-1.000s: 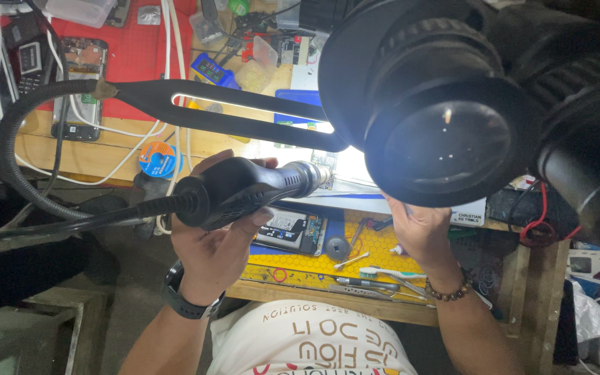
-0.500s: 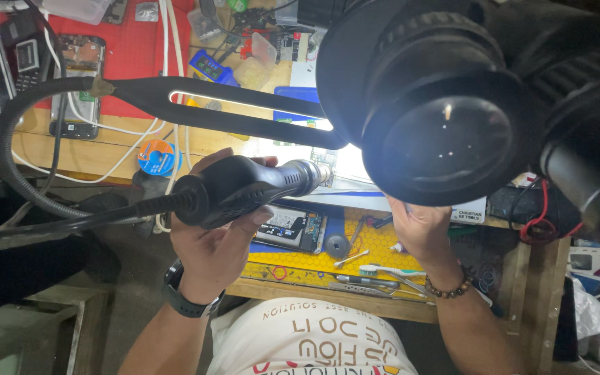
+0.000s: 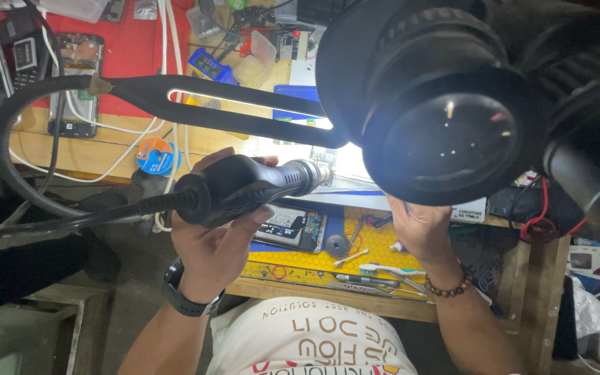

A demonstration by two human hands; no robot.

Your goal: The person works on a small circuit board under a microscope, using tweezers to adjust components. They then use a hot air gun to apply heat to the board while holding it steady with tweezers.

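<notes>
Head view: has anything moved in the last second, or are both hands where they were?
Nothing visibly changed. The left hand keeps its grip on the black hot-air handpiece, nozzle toward the lit work area; the right hand stays under the microscope lens.

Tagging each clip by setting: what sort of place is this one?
Most likely a phone repair bench. An opened phone lies on a yellow mat with tweezers, a microscope hangs overhead, and the left hand holds a hot-air gun.
</notes>
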